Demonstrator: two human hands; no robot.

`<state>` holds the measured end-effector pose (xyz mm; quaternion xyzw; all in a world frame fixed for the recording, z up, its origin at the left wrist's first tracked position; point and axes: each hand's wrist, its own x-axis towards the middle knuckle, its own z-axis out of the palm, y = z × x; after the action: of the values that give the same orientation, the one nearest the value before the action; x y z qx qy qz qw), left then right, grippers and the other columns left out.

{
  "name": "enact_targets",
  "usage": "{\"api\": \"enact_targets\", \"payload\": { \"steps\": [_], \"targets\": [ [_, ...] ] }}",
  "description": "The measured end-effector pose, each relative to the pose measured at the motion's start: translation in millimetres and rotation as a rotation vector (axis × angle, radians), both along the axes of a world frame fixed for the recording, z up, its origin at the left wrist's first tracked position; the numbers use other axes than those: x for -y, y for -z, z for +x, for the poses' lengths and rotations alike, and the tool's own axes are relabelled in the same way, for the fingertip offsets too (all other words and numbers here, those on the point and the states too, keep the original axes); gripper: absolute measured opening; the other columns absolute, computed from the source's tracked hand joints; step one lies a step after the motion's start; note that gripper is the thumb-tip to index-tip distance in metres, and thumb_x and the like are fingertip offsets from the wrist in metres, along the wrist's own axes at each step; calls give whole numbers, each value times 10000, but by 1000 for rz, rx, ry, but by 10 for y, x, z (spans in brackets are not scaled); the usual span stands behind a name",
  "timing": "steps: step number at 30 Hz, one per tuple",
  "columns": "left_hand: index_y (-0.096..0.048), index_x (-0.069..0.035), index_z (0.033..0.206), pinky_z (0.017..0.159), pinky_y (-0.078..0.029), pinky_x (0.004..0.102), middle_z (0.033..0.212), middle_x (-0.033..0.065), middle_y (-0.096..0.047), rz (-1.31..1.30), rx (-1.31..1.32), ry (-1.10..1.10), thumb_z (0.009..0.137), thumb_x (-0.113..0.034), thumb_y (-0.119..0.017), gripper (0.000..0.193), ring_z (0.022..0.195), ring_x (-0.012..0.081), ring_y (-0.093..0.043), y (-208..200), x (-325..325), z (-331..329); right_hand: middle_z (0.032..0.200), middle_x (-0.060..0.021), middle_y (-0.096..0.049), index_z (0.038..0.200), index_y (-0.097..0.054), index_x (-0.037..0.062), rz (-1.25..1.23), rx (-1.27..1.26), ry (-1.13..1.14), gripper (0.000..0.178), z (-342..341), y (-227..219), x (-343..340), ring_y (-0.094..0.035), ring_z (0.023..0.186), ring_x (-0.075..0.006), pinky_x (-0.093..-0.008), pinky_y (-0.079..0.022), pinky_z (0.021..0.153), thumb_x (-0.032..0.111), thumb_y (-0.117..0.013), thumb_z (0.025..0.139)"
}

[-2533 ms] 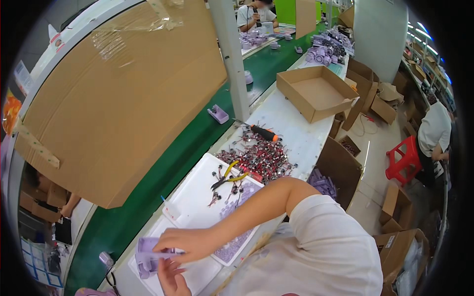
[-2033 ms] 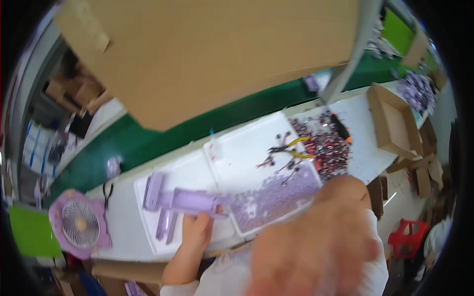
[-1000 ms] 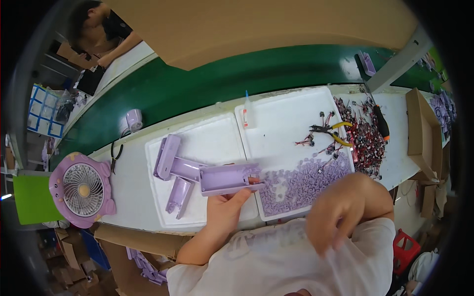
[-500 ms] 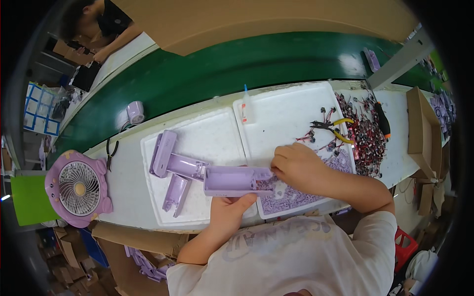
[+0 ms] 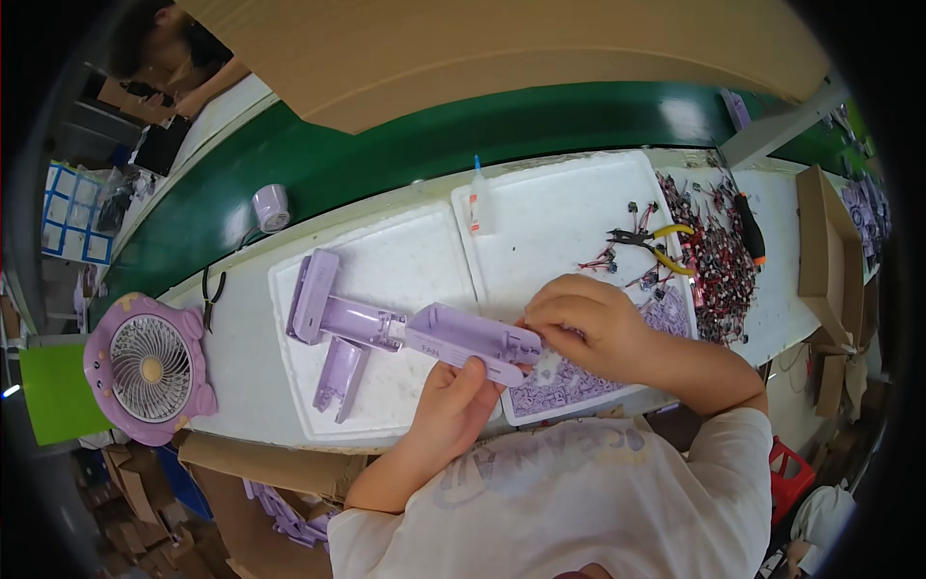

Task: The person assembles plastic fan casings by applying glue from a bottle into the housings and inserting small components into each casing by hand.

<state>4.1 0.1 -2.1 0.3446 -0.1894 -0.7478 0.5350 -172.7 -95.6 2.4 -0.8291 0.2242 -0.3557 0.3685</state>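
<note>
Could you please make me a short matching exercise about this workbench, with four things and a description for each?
Things:
1. Fan
2. Bottle
3. Screwdriver
4. Left hand

Descriptions:
A. Black and orange
B. Holds a purple case
C. Left of both white trays
D. Has a blue tip

Right pairs: 1-C, 2-D, 3-A, 4-B

Head-worn fisheye view, facing down.
The camera looks from the near side of the right-hand white tray [image 5: 559, 198], above and fairly close to it.
</note>
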Motion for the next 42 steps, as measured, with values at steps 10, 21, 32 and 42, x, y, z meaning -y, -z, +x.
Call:
{"api": "enact_targets", "payload": {
  "steps": [10,21,32,42],
  "targets": [
    [-419,16,1229,935,-391,344,1272,123,-469,-217,173,24,834,-96,-586,443,1095,182,-492,150,-118,23,779,-92,-595,838,-598,6,135,-54,0,150,-53,-137,-11,-596,727,-217,-279,-477,599,-50,-655,711],
    [-462,-1,1161,874,-428,339,1098,102,-564,-172,321,-49,782,-52,-653,428,997,182,-543,95,-170,-20,722,-70,-565,773,-587,39,-89,-88,87,146,-36,-174,-4,-545,641,-246,-331,-418,548,5,-686,673],
    [-438,-9,1123,838,-448,315,1000,91,-577,-163,282,-106,805,11,-579,349,944,157,-555,320,-354,154,771,-97,-528,779,-607,41,-254,-349,-210,116,800,-64,477,-562,718,-277,-379,-457,630,151,-584,803],
    [-483,-9,1079,836,-443,317,1000,90,-581,-225,212,-187,823,-17,-563,268,945,156,-552,363,-373,185,804,-132,-545,769,-633,13,-230,-471,-211,153,2147,366,869,-566,785,-317,-416,-455,671,158,-592,790]
  ]
}}
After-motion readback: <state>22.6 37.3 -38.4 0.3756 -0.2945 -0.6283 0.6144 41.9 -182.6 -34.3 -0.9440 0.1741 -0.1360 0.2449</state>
